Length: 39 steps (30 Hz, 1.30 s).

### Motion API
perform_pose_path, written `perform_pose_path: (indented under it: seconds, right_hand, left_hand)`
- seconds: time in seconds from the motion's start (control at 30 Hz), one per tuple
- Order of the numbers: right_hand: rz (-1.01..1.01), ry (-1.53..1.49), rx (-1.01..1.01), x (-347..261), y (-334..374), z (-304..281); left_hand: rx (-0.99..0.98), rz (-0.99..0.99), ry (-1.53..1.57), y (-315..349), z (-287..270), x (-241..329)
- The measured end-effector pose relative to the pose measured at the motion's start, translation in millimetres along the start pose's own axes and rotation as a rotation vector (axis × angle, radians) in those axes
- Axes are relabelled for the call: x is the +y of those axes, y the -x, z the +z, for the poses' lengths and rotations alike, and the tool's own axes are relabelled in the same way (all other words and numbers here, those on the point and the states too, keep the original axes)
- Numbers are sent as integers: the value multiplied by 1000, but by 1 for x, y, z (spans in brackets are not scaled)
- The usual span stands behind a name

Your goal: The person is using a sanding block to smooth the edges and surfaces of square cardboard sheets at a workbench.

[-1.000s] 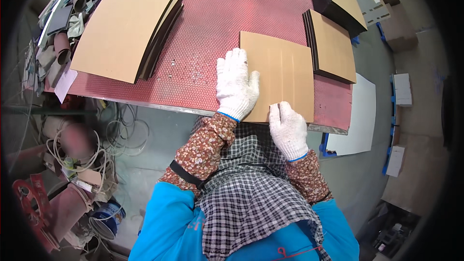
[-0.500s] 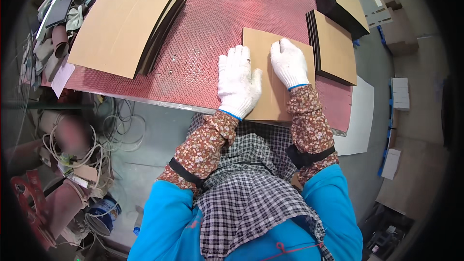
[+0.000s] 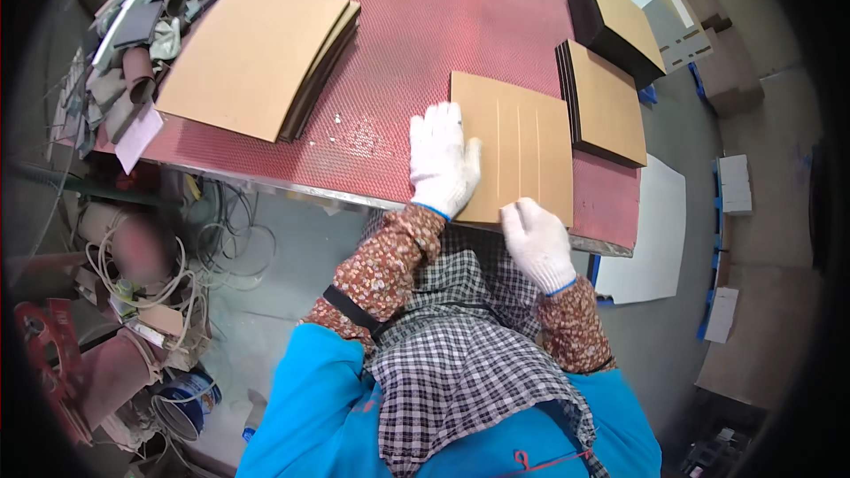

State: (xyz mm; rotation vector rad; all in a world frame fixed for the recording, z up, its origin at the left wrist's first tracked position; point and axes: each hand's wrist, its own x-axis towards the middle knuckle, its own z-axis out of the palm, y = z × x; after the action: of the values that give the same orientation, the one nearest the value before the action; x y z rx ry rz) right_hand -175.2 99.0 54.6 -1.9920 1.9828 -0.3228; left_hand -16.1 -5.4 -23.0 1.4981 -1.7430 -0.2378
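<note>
A tan board [image 3: 522, 146] with several pale lines running from far to near lies at the near edge of a red mesh-patterned table [image 3: 416, 26]. My left hand [image 3: 443, 159], in a white knit glove, rests flat along the board's left side, fingers stretched out. At the board's near edge is my right hand [image 3: 538, 243], gloved too, with its fingers curled closed. Whatever it may hold is hidden by the glove. Right of the board stands a short stack of dark-edged tan boards [image 3: 609, 104].
A larger stack of tan boards [image 3: 257, 57] sits on the left of the table, with another stack [image 3: 624, 13] at the far right. Scraps and rolls [image 3: 137, 71] crowd the far left. Coiled cables [image 3: 226, 239] and a blue bucket [image 3: 188, 403] are on the floor.
My right hand has come from the far part of the board down to its near edge. More pale lines show on the board. My left hand stays flat on its left side.
</note>
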Motion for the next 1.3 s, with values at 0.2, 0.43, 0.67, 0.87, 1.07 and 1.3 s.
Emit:
perform_pose_path:
  seconds: [0.2,0.43,0.67,0.87,1.07,1.3]
  right_hand:
    - [159,162,399,80,-8,-7]
    - [332,-210,354,82,-13,-11]
    - [249,-1013,263,63,-14,-3]
    - [53,-1024,183,-33,-46,8]
    - [-282,-976,38,-169,-77,34]
    - [-461,-947,94,-218,-100,77]
  left_hand:
    - [-197,-74,-77,40,-35,22]
    - [-456,-490,40,44,-68,41]
    - [-136,-430,391,9,-100,14]
    - [-15,-504,346,-50,-200,-28]
    - [139,-272,-135,-68,-258,-187]
    - [200,-271,-552,-67,-257,-243]
